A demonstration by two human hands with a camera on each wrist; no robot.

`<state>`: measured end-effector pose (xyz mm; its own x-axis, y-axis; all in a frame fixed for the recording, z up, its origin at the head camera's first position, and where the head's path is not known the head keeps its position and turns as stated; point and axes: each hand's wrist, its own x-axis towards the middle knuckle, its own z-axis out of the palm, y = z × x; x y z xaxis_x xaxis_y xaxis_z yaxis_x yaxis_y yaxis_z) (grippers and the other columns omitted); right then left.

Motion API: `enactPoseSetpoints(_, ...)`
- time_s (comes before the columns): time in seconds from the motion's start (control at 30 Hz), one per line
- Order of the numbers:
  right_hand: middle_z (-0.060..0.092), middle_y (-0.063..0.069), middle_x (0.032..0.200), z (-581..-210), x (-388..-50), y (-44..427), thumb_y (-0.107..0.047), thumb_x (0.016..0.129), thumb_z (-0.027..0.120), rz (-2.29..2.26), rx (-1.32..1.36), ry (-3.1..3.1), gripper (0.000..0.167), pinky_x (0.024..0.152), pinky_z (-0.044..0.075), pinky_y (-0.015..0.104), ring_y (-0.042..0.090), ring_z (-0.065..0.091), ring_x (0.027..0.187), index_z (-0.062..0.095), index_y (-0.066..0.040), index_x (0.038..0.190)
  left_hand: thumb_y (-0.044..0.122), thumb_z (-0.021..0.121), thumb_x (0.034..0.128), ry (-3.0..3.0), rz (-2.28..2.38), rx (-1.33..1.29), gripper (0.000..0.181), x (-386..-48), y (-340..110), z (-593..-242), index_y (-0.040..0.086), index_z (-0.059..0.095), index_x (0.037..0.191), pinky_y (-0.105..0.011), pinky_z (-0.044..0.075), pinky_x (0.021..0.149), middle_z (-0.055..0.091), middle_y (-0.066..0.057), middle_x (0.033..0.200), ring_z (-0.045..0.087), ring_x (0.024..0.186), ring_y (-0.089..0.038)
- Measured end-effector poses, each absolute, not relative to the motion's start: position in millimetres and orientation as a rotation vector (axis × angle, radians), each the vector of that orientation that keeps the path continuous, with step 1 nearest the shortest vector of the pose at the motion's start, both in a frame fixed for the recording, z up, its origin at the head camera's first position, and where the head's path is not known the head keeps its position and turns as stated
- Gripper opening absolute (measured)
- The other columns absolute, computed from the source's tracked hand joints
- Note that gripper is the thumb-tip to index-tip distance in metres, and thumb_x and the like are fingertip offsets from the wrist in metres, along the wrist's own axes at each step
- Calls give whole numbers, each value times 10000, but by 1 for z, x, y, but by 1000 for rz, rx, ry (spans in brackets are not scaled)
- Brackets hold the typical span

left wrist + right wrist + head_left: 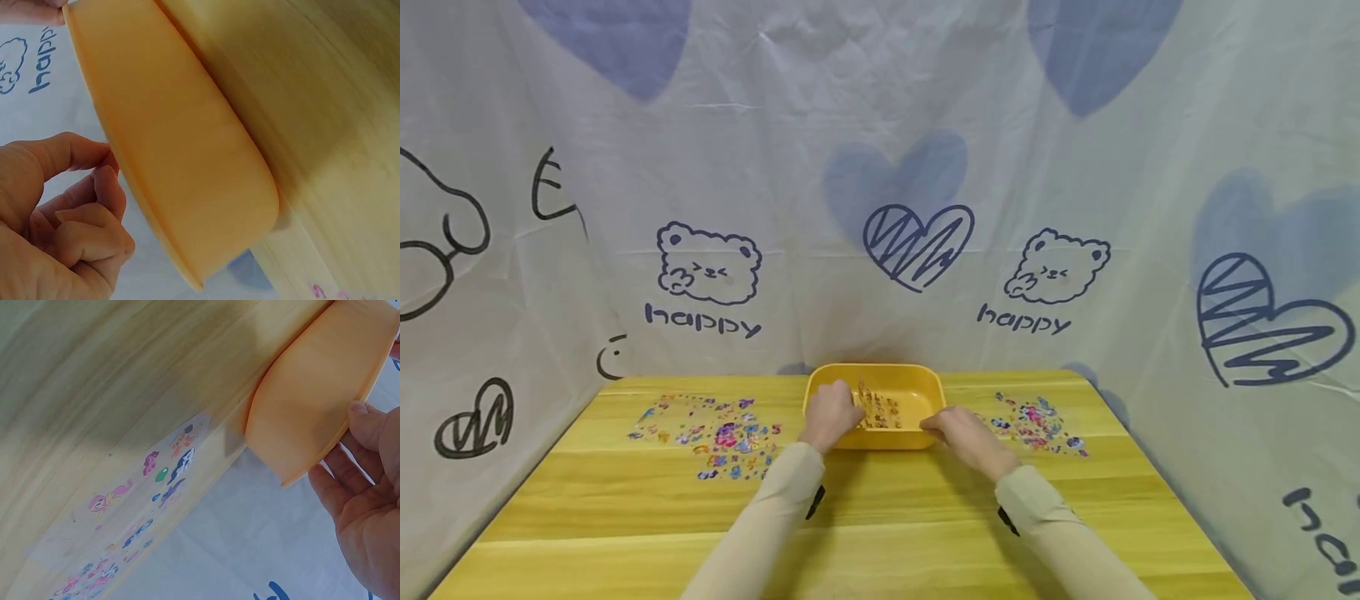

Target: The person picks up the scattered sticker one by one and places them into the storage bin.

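Note:
A yellow plastic basin [917,439] sits at the table's far edge, with small brown pieces [880,408] at its bottom. My right hand [966,437] grips the basin's front right rim. In the right wrist view, the thumb [367,422] lies against the rim's outer side. My left hand [832,412] is over the basin's front left part, beside the brown pieces. The left wrist view shows its fingers curled, index finger and thumb [78,153] drawn together at the rim. Those fingertips are partly hidden behind the rim, so I cannot tell whether they hold anything.
Colourful cartoon stickers [730,437] spread over the wooden table [895,533] left of the basin. More stickers [1037,425] lie to its right, some on a clear sheet. A white printed cloth [805,208] hangs behind and at both sides.

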<state>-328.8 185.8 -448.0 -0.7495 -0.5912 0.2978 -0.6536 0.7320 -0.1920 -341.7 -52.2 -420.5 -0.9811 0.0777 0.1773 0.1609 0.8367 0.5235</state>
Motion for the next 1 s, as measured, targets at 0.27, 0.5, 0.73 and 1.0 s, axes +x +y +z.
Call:
enactPoseSetpoints(0.27, 749, 93, 925, -451, -329, 187, 3, 897, 644, 423, 1016, -2659, 155, 759, 581, 351, 205, 694, 800, 750, -18, 1008, 103, 652, 800, -2901, -723, -127, 439, -348, -36, -428, 171, 326, 514, -279, 246, 404, 271, 45, 485, 306, 453, -127)
enactPoseSetpoints(0.5, 751, 90, 964, -452, -329, 187, -26, 922, 629, 438, 1005, -2700, 166, 791, 578, 355, 208, 698, 837, 748, -32, 1038, 73, 648, 808, -2949, -713, -56, 387, -351, -24, -435, 165, 360, 566, -318, 317, 435, 307, 14, 538, 367, 506, -163)
enactPoseSetpoints(0.73, 751, 75, 1007, -451, -329, 188, -51, 931, 633, 407, 985, -2724, 182, 813, 574, 333, 194, 703, 872, 744, -54, 1075, 59, 645, 827, -2979, -657, -55, 406, -354, -17, -435, 169, 348, 572, -326, 318, 438, 295, 11, 547, 378, 533, -169)
enactPoseSetpoints(1.0, 750, 90, 1000, -448, -329, 187, -32, 923, 635, 427, 1025, -2706, 188, 803, 578, 327, 200, 705, 860, 741, -40, 1078, 78, 645, 857, -2985, -619, 1, 442, -355, -15, -434, 170, 327, 564, -337, 331, 451, 319, 4, 549, 407, 552, -185)
